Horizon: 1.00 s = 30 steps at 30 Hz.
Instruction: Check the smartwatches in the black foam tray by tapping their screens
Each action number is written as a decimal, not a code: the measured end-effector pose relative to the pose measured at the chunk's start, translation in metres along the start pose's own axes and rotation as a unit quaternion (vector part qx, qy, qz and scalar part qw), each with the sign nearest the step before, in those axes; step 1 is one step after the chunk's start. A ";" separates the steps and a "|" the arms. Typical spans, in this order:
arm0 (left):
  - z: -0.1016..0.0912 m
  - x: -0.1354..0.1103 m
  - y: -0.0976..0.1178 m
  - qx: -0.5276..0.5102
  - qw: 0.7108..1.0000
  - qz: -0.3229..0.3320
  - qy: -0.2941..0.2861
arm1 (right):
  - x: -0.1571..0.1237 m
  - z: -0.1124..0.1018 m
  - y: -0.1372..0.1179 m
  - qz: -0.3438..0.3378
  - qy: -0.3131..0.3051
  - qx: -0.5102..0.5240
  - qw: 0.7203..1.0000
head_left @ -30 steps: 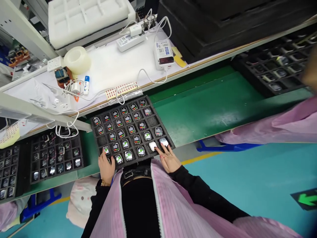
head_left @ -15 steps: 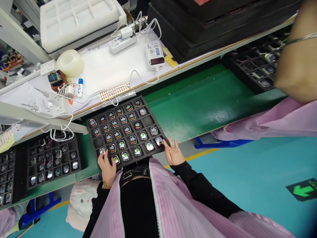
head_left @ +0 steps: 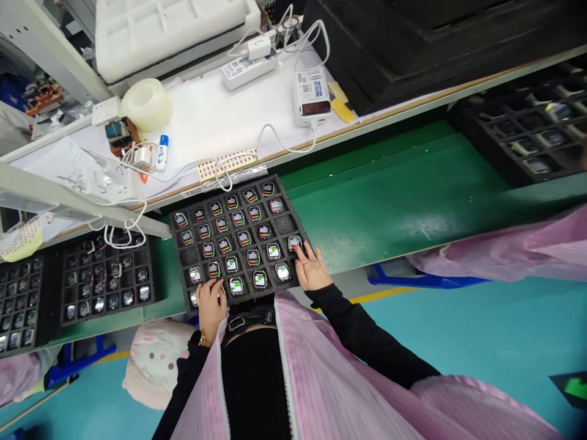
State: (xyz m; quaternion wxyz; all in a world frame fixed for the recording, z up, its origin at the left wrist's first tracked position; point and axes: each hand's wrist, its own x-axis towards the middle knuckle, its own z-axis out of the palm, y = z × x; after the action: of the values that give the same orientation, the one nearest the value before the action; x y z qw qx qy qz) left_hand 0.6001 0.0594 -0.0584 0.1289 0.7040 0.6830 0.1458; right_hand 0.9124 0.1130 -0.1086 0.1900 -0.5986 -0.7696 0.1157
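A dark foam tray (head_left: 286, 223) with several square smartwatches, screens lit, lies in front of me on the green bench. My left hand (head_left: 211, 310) rests over its near left corner, fingers out and partly covering the watches there. At the near right corner my right hand (head_left: 313, 270) lies with fingers spread. Its fingertips reach a lit smartwatch (head_left: 294, 242) in the second row from the front, and the corner compartment is hidden under the hand. Most screens show white text above a red-green strip; several near the front show green and white blocks.
More trays of watches, a left tray (head_left: 149, 269) and a right tray (head_left: 504, 160), sit on the green bench (head_left: 389, 201). Above runs a white shelf with a power bank-like box (head_left: 312, 98), cables, a tape roll (head_left: 147, 105) and a glue stick (head_left: 162, 153). Another person's pink sleeve (head_left: 504, 244) is at right.
My right hand has moved slightly up and left, from the corner watch onto the tray. My left hand stays at the near left corner. The view has shifted a little.
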 end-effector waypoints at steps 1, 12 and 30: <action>0.001 0.000 0.000 0.000 1.000 0.002 -0.001 | 0.000 -0.001 -0.002 -0.009 0.005 0.010 1.000; 0.001 0.005 0.006 0.030 0.999 -0.030 0.014 | 0.015 0.004 -0.069 -0.171 -0.066 0.133 0.974; -0.007 0.002 0.006 0.090 0.991 -0.099 0.024 | -0.015 -0.004 -0.048 -0.124 -0.032 0.065 0.990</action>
State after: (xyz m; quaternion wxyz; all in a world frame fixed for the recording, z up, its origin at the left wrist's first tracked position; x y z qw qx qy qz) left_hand 0.6030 0.0610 -0.0493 0.0629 0.6377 0.7628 0.0869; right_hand 0.8753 0.0860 -0.0884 0.2162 -0.4808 -0.8345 0.1603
